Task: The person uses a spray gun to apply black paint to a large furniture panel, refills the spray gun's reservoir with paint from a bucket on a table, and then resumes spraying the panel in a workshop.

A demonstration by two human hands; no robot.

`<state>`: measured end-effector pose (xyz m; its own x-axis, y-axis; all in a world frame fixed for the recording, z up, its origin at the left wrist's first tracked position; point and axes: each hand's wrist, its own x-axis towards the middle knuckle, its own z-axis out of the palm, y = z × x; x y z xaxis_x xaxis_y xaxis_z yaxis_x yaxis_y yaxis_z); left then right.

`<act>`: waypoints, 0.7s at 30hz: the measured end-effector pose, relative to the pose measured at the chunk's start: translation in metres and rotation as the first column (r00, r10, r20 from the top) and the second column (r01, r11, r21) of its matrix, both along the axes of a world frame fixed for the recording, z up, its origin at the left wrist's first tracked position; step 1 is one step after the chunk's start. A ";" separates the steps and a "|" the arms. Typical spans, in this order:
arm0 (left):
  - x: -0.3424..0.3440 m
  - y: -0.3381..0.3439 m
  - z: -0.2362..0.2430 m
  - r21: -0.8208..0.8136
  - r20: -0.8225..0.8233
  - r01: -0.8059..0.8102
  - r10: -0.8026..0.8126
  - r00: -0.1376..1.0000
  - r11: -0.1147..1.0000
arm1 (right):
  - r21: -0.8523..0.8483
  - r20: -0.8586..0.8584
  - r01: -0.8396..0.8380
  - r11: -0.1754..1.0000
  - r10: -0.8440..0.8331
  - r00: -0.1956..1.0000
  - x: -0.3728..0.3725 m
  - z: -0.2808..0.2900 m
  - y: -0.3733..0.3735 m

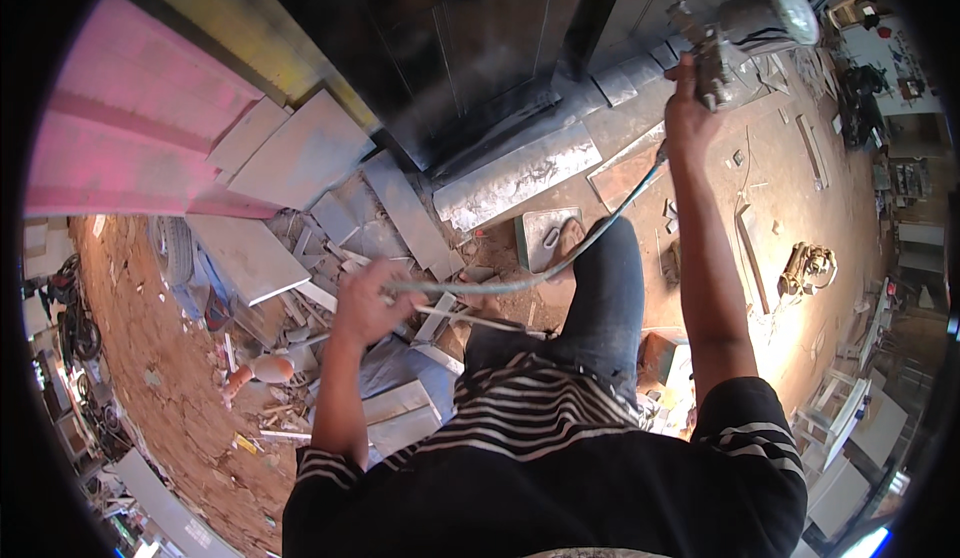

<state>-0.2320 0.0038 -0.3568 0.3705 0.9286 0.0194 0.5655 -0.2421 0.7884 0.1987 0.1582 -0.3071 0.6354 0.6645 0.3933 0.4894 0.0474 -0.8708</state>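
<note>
My right hand (690,118) is raised at the far right, its fingers wrapped round a metal spray gun (712,66) with a pale round-ended cup (790,10). A blue-grey air hose (520,284) hangs from below that hand and curves across my knee to my left hand (368,303). My left hand, slightly blurred, is closed round the hose at the left. Ahead of me stands a large dark panelled door (490,28) with a glossy black surface. The spray gun is nearest to the door's right part; I cannot tell whether any paint is leaving it.
Scrap boards (300,148) and offcuts lean and lie at the left, near a tyre (178,250). A silvery sheet (520,173) lies along the door's foot. On the ground at right are a brass-coloured metal part (808,268) and a long strip (752,258).
</note>
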 end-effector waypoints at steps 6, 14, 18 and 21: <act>0.034 -0.022 -0.049 -0.228 0.063 0.051 -0.037 0.997 0.972 | -0.080 -0.027 0.065 0.995 -0.068 0.997 -0.008 -0.139 0.068; 0.094 -0.007 -0.140 -0.462 0.079 0.063 -0.030 0.996 0.885 | -0.234 -0.078 0.100 0.967 -0.121 0.990 0.030 -0.378 0.123; 0.113 -0.001 -0.175 -0.624 0.108 0.081 -0.017 0.994 0.777 | -0.392 -0.050 0.139 0.909 -0.172 0.984 0.032 -0.461 0.124; 0.126 0.006 -0.190 -0.728 0.063 0.037 0.013 0.998 0.685 | -0.401 -0.003 0.144 0.905 -0.159 0.987 0.034 -0.507 0.120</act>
